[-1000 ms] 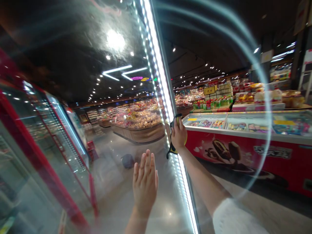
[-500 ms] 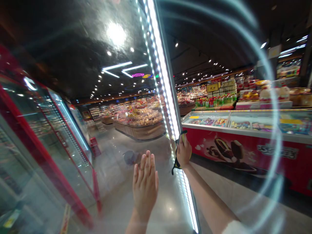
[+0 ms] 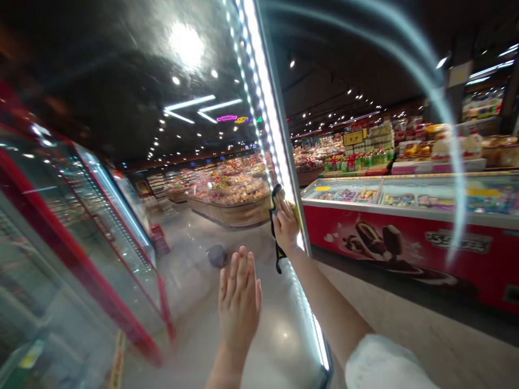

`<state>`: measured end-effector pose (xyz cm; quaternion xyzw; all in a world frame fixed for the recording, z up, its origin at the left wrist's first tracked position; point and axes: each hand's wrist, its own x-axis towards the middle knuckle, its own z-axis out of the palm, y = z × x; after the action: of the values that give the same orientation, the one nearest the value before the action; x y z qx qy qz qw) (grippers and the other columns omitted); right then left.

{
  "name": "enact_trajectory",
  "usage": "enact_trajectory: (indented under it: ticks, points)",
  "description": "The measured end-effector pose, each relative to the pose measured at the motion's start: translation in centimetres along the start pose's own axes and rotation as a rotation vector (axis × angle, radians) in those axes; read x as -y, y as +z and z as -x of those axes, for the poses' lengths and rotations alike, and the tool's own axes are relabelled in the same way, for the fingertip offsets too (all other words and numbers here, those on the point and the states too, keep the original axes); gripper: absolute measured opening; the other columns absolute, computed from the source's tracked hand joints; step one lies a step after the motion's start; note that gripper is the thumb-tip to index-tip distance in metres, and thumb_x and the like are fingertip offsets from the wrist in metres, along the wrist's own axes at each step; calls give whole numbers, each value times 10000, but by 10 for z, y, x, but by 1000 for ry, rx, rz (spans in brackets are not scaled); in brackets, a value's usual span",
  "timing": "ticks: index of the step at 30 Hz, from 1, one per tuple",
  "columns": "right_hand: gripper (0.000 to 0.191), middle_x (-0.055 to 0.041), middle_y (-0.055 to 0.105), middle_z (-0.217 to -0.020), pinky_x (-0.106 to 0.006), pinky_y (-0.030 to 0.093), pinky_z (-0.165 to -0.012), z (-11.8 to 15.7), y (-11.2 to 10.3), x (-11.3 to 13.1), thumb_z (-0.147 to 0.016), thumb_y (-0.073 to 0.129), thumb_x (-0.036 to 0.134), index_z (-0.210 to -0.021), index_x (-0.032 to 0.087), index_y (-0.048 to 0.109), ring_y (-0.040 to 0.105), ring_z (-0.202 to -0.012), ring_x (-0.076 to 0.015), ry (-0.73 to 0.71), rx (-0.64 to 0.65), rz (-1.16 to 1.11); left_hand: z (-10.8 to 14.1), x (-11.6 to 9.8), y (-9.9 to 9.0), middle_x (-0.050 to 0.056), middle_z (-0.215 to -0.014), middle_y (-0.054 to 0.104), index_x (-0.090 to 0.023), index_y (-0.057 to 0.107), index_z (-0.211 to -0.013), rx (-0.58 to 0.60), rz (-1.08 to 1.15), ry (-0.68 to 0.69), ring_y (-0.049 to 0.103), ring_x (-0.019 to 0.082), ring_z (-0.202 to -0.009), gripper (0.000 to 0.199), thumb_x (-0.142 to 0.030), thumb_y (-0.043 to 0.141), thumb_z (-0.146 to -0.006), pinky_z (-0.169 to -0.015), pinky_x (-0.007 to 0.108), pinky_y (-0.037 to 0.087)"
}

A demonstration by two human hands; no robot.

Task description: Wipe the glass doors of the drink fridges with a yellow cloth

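Note:
My left hand [image 3: 240, 300] lies flat with its fingers stretched out, palm toward the clear glass door [image 3: 182, 319]; it holds nothing. My right hand [image 3: 287, 224] presses a yellow cloth with black edging [image 3: 278, 193] against the bright LED strip [image 3: 265, 89] along the door's edge. Part of the cloth is covered by the fingers, and a black corner hangs below them. The right arm reaches in from the lower right, with a white sleeve [image 3: 385, 362] near the elbow.
Red-framed glass cabinets [image 3: 81, 259] stand on the left, partly blurred. To the right is a red ice cream chest freezer [image 3: 405, 243]. A rounded produce stand [image 3: 231, 208] shows through the glass. A yellow price sign [image 3: 353, 138] rises above bottles behind the freezer.
My right hand has moved up and left with the cloth, from the door's outer edge onto the LED strip. The left hand has stayed almost in place. The view has shifted slightly.

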<state>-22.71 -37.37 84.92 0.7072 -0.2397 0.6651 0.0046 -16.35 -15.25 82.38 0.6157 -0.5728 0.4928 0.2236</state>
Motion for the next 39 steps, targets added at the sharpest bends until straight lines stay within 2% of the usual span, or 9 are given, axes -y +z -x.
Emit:
enact_trajectory:
  ticks: [6, 8, 14, 18, 21, 24, 28, 34, 39]
  points:
    - [513, -115, 525, -1544, -497, 418, -1153, 103, 8, -2, -1043, 368, 219, -1553, 236, 417, 478, -1439, -245, 213, -96, 12, 9, 1, -1, 90, -1622, 376, -199, 211, -1624, 26, 17, -21, 225, 196, -1559, 700, -202, 515, -993, -1306, 396, 90]
    - [524, -118, 514, -1552, -497, 424, -1141, 98, 9, 0, -1044, 359, 220, -1566, 243, 396, 475, -1440, -248, 237, -111, 4, 12, 0, -2, 97, -1629, 362, -191, 208, -1624, 41, 8, -25, 215, 205, -1563, 704, -204, 518, -992, -1306, 414, 91]
    - [518, -115, 467, -1588, -493, 365, -1194, 33, 1, 14, -1057, 405, 334, -1565, 234, 392, 415, -1480, -244, 156, -107, -67, 13, -1, -6, 105, -1639, 344, -172, 189, -1626, 47, -25, -3, 168, 211, -1576, 727, -176, 524, -980, -1305, 428, 76]
    - [529, -121, 480, -1577, -506, 387, -1177, 73, -3, 7, -1041, 455, 308, -1561, 230, 398, 460, -1447, -255, 59, -68, -45, 17, 0, -4, 101, -1631, 368, -182, 224, -1620, 37, 6, -14, 200, 212, -1571, 699, -191, 521, -987, -1302, 421, 96]
    - [528, -119, 519, -1545, -487, 440, -1128, 102, 0, -2, -1041, 433, 241, -1568, 251, 391, 494, -1418, -253, 97, -120, -9, 22, 0, -5, 97, -1626, 383, -188, 260, -1612, 23, 42, -46, 218, 207, -1567, 659, -228, 508, -1003, -1300, 415, 104]
    - [524, -121, 515, -1549, -469, 458, -1114, 85, 1, 0, -1048, 420, 255, -1571, 250, 390, 479, -1432, -255, 165, -158, -16, 25, 0, -8, 99, -1624, 386, -186, 273, -1608, 19, 42, -50, 212, 199, -1569, 644, -240, 502, -1009, -1300, 412, 90]
    - [523, -108, 478, -1581, -498, 399, -1181, 49, -1, 15, -1049, 412, 277, -1570, 242, 389, 419, -1479, -245, 97, -111, -70, 23, 0, -16, 100, -1620, 391, -185, 272, -1607, 29, 18, -44, 195, 196, -1572, 654, -231, 516, -1002, -1302, 420, 79]
    - [544, -104, 518, -1548, -538, 401, -1170, 99, -1, -2, -1026, 429, 253, -1569, 268, 392, 426, -1470, -268, -100, -57, -102, 28, 6, -27, 106, -1605, 422, -177, 287, -1602, 33, 8, -41, 199, 187, -1571, 656, -220, 534, -996, -1299, 387, 106]
    - [499, -161, 506, -1516, -529, 455, -1109, 94, 4, 2, -1031, 431, 276, -1529, 253, 451, 480, -1406, -291, 175, -191, -59, 39, 13, -39, 126, -1596, 432, -163, 283, -1602, 45, -21, -63, 191, 188, -1573, 671, -200, 546, -987, -1300, 391, 105]
